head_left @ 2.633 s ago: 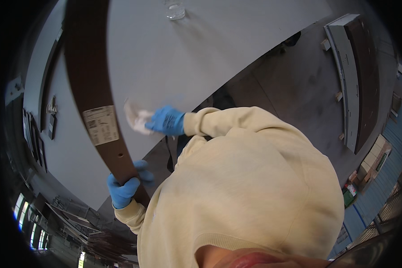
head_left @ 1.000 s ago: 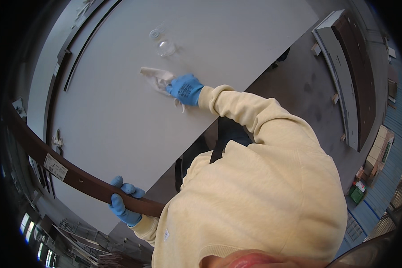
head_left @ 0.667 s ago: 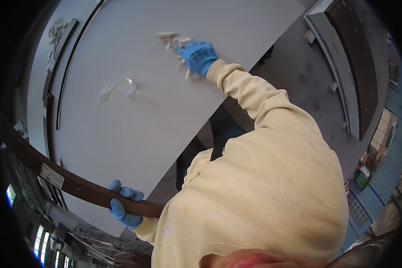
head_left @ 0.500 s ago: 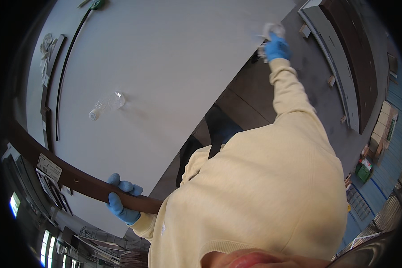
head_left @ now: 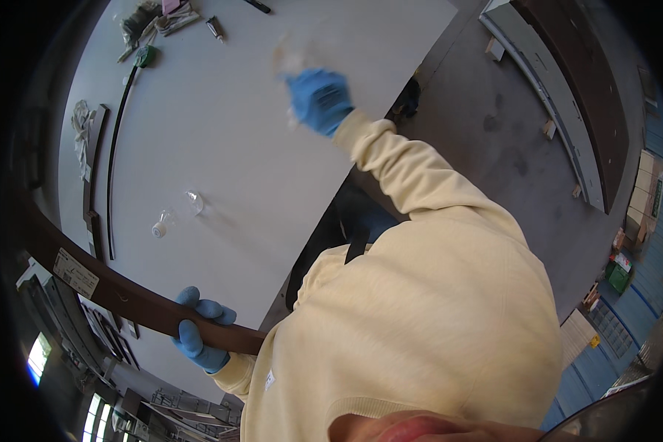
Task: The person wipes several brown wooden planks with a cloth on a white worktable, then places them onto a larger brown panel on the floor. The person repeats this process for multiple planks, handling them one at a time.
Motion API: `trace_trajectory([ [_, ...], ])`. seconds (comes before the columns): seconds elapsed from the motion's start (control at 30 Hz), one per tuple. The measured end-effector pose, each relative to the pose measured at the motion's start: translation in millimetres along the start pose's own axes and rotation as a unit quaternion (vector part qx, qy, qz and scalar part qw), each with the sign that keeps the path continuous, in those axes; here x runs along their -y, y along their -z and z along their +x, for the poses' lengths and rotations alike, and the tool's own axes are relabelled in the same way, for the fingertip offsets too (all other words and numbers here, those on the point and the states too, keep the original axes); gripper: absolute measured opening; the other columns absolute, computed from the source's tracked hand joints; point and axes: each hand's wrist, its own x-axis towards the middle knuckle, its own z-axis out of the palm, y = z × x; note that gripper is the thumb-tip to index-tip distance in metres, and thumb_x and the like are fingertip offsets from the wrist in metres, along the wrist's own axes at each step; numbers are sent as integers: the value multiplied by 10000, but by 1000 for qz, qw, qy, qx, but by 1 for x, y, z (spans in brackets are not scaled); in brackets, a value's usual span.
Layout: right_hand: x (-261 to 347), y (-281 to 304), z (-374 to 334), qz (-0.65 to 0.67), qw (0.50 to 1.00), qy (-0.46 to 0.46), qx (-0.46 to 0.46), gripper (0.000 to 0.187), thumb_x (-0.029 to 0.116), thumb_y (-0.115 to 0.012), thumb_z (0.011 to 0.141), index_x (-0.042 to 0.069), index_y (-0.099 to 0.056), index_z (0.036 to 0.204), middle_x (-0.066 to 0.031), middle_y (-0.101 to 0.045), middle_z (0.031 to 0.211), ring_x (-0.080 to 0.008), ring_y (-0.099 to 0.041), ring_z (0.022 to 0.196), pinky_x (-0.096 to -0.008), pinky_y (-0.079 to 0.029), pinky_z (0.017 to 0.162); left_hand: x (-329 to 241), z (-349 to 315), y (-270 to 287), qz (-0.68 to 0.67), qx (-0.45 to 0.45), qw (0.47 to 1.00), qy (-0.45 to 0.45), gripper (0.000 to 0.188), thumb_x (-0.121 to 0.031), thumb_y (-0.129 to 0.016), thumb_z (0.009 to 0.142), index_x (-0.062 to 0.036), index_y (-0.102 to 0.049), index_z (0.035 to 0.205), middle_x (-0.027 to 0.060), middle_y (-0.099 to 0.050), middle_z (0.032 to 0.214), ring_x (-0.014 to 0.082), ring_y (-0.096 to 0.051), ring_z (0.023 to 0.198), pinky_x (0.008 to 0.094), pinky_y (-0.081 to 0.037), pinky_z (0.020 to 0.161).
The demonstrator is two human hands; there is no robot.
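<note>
My left hand (head_left: 191,339), in a blue glove, is wrapped round a long dark brown bar (head_left: 144,306) with a white label (head_left: 76,274) on it. That bar rests across my left side, over the near edge of the large pale grey table (head_left: 243,140). Stretched out over the tabletop, my blue-gloved right hand (head_left: 320,102) grips a whitish cloth (head_left: 300,57), smeared by motion. A clear, crumpled plastic bottle (head_left: 166,221) lies on the table between my two hands.
Along the table's left side lie a thin black strip (head_left: 118,155), a brown strip (head_left: 92,166) and crumpled white plastic (head_left: 81,136). A green-headed item (head_left: 146,57) and a small tube (head_left: 214,28) are farther back. On the right, a long brown-and-grey panel (head_left: 597,110) stands beside wooden blocks (head_left: 495,49).
My right hand has swept left with the cloth, from the table's right edge to over its surface. The view has shifted, showing more of the far left. My left hand keeps its grip.
</note>
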Motion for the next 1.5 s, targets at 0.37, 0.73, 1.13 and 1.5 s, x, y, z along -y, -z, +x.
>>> trace_trajectory([
  [0.37,147,-128,47,-39,963,147,223,231,246,-699,943,178,-765,1153,-53,-742,1181,-252,-724,1051,-471,-578,771,10,19,-10,-63,44,997,4,512,-246,-745,987,63,-599,1369,195,-779,1012,298,-782,798,431,-689,686],
  [0.73,-479,94,-66,-244,849,-433,178,371,399,-720,943,131,-724,1199,-133,-783,1082,-323,-767,982,-449,-605,859,33,83,-148,-39,-3,999,18,493,-248,-750,959,73,-626,1312,181,-768,960,270,-771,737,401,-688,626],
  [1.13,-310,52,153,-150,985,-37,78,266,237,-616,959,200,-682,1214,-117,-761,1090,-377,-744,912,-515,-587,784,36,98,-286,20,-80,997,-3,522,-284,-771,911,103,-672,1247,202,-768,892,304,-761,678,400,-678,599],
  [1.5,-552,121,142,-71,906,-409,84,393,358,-587,1017,83,-715,1268,-147,-747,1240,-338,-728,1116,-450,-586,913,42,57,-258,-65,-123,990,-31,492,-204,-707,935,147,-639,1273,242,-768,954,343,-775,736,415,-686,636],
])
